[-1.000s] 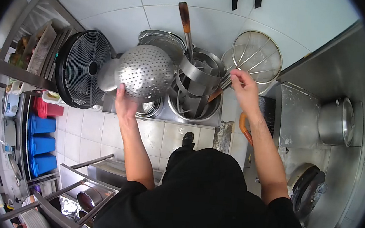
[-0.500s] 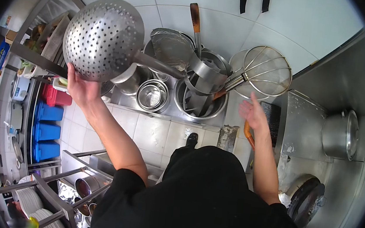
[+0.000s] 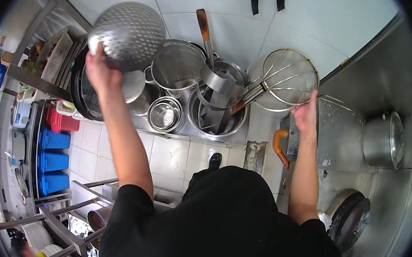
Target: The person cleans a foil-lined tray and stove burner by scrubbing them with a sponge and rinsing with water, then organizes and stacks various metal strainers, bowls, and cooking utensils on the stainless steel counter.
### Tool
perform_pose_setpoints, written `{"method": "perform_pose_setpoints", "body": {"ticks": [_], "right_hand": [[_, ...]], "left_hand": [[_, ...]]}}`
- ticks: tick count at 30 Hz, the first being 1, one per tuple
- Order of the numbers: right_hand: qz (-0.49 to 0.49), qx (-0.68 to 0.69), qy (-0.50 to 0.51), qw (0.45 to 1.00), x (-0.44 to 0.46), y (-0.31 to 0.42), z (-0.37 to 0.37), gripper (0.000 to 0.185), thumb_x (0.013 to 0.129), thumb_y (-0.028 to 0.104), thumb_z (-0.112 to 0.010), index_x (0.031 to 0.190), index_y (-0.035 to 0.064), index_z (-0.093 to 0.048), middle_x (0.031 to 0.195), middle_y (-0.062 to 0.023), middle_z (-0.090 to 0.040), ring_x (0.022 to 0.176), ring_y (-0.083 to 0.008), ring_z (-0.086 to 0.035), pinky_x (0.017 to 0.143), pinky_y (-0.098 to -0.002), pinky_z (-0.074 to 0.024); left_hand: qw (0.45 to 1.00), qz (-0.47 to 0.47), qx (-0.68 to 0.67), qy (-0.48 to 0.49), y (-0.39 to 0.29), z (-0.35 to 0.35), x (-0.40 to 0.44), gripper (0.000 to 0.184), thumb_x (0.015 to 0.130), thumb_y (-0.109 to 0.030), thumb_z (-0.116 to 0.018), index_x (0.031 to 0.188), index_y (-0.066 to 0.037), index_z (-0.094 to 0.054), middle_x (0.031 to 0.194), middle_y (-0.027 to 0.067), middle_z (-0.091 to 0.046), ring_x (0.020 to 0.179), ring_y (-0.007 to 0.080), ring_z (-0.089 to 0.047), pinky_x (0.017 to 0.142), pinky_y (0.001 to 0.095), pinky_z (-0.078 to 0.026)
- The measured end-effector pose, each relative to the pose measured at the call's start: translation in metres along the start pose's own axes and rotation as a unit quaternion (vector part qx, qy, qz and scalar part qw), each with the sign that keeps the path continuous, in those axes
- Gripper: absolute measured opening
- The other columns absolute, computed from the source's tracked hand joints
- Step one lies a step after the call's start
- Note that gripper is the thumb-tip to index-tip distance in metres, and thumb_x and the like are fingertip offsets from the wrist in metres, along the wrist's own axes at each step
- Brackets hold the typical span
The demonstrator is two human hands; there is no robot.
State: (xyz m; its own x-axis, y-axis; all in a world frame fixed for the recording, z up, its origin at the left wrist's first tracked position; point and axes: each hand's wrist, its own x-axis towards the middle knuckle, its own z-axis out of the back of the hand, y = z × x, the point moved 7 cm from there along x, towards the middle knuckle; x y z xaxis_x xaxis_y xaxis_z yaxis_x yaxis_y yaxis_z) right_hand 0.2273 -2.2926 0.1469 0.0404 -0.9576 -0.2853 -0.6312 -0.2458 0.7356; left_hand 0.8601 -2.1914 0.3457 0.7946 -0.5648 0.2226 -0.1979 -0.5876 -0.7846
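Observation:
My left hand (image 3: 103, 75) grips the lower left edge of a large perforated metal strainer (image 3: 134, 35), which is blurred by motion. Its handle does not show now. At the right, my right hand (image 3: 306, 114) closes on the lower right rim of a wire-ribbed mesh strainer (image 3: 290, 77). That strainer's handle slants down left into a big steel bowl (image 3: 238, 129). In the bowl stand a metal ring (image 3: 220, 83) and a wooden-handled tool (image 3: 203, 24). Left of the bowl are nested small steel pots (image 3: 162, 116) and a deep steel pot (image 3: 177, 68).
A black round pan with a wire rack (image 3: 88, 90) leans at the left, near a metal shelf (image 3: 35, 75). Blue bins (image 3: 54, 157) stand further left. An orange pipe (image 3: 278, 145) is below my right hand. A lidded stockpot (image 3: 383, 140) sits on the right counter.
The perforated strainer has turned and shifted slightly right, showing the deep pot and the black pan. My right hand has moved right and taken hold of the mesh strainer's rim.

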Motion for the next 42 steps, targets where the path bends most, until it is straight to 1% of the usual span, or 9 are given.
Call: {"method": "perform_pose_setpoints", "body": {"ticks": [6,16,23,30,33,35,36,39,42], "right_hand": [[-0.009,0.085,0.017,0.996,0.019,0.002,-0.015,0.042,0.093,0.020,-0.071,0.128,0.0017,-0.057,0.129,-0.0094,-0.062,0.120,-0.0262,-0.057,0.109,-0.0441,-0.0413],[0.150,0.051,0.073,0.985,-0.051,0.094,-0.100,0.036,0.093,0.014,-0.067,0.125,-0.0013,-0.061,0.124,-0.0120,-0.066,0.116,-0.0269,-0.062,0.107,-0.0440,-0.0457],[0.192,0.009,0.126,0.973,-0.098,0.162,-0.176,0.024,0.094,0.009,-0.064,0.115,-0.0022,-0.063,0.113,-0.0119,-0.068,0.106,-0.0236,-0.064,0.097,-0.0390,-0.0514],[0.203,-0.043,0.202,0.957,-0.163,0.258,-0.253,0.031,0.093,0.008,-0.066,0.119,-0.0071,-0.062,0.118,-0.0169,-0.068,0.109,-0.0270,-0.065,0.100,-0.0393,-0.0515],[0.157,-0.052,0.397,0.903,-0.184,0.281,-0.309,0.035,0.093,0.004,-0.062,0.125,-0.0093,-0.059,0.126,-0.0185,-0.065,0.114,-0.0279,-0.064,0.102,-0.0410,-0.0510],[0.245,-0.099,0.402,0.877,-0.179,0.282,-0.327,0.034,0.093,0.004,-0.063,0.124,-0.0088,-0.058,0.124,-0.0175,-0.065,0.111,-0.0259,-0.064,0.099,-0.0404,-0.0518],[0.355,-0.153,0.311,0.868,-0.172,0.278,-0.334,0.031,0.092,0.004,-0.064,0.120,-0.0076,-0.059,0.120,-0.0163,-0.066,0.107,-0.0238,-0.064,0.095,-0.0393,-0.0525],[0.144,0.015,0.406,0.903,-0.173,0.249,-0.394,0.053,0.094,0.013,-0.058,0.139,-0.0074,-0.041,0.131,-0.0209,-0.054,0.121,-0.0320,-0.056,0.106,-0.0425,-0.0491],[0.330,0.008,0.216,0.919,-0.182,0.188,-0.433,0.033,0.099,0.030,-0.059,0.119,0.0055,-0.049,0.108,-0.0210,-0.058,0.100,-0.0261,-0.060,0.091,-0.0361,-0.0549]], "left_hand": [[0.997,0.018,0.063,-0.029,0.132,0.017,0.005,0.014,0.093,-0.004,-0.068,0.104,-0.001,-0.060,0.097,0.0069,-0.068,0.085,0.0157,-0.063,0.077,0.0314,-0.052],[0.994,0.068,0.071,-0.042,0.147,0.043,-0.002,0.022,0.095,-0.007,-0.067,0.113,0.002,-0.058,0.107,0.0113,-0.068,0.096,0.0225,-0.066,0.086,0.0394,-0.054],[0.994,0.082,0.053,-0.051,0.154,0.058,-0.008,0.026,0.095,-0.009,-0.068,0.118,0.001,-0.059,0.111,0.0101,-0.068,0.098,0.0199,-0.065,0.087,0.0347,-0.051],[0.971,0.186,0.144,-0.031,0.171,0.091,-0.034,0.053,0.090,-0.024,-0.074,0.132,-0.006,-0.045,0.135,0.0101,-0.057,0.125,0.0265,-0.053,0.100,0.0494,-0.043],[0.966,0.209,0.150,-0.032,0.176,0.103,-0.036,0.058,0.091,-0.023,-0.073,0.137,-0.007,-0.042,0.143,0.0121,-0.051,0.133,0.0312,-0.046,0.104,0.0558,-0.039],[0.965,0.213,0.152,-0.035,0.183,0.110,-0.035,0.061,0.091,-0.023,-0.073,0.139,-0.007,-0.040,0.145,0.0125,-0.050,0.134,0.0312,-0.045,0.105,0.0553,-0.039],[0.962,0.215,0.164,-0.043,0.180,0.109,-0.037,0.055,0.093,-0.020,-0.070,0.139,-0.007,-0.044,0.139,0.0115,-0.055,0.129,0.0293,-0.051,0.102,0.0519,-0.041],[0.975,0.168,0.140,-0.030,0.169,0.106,-0.032,0.040,0.094,-0.014,-0.065,0.131,-0.007,-0.052,0.129,0.0069,-0.062,0.116,0.0227,-0.058,0.093,0.0459,-0.044],[0.979,0.174,0.104,-0.001,0.163,0.097,-0.029,0.029,0.095,-0.009,-0.063,0.123,-0.009,-0.059,0.117,0.0008,-0.067,0.102,0.0155,-0.061,0.084,0.0380,-0.043]]}}
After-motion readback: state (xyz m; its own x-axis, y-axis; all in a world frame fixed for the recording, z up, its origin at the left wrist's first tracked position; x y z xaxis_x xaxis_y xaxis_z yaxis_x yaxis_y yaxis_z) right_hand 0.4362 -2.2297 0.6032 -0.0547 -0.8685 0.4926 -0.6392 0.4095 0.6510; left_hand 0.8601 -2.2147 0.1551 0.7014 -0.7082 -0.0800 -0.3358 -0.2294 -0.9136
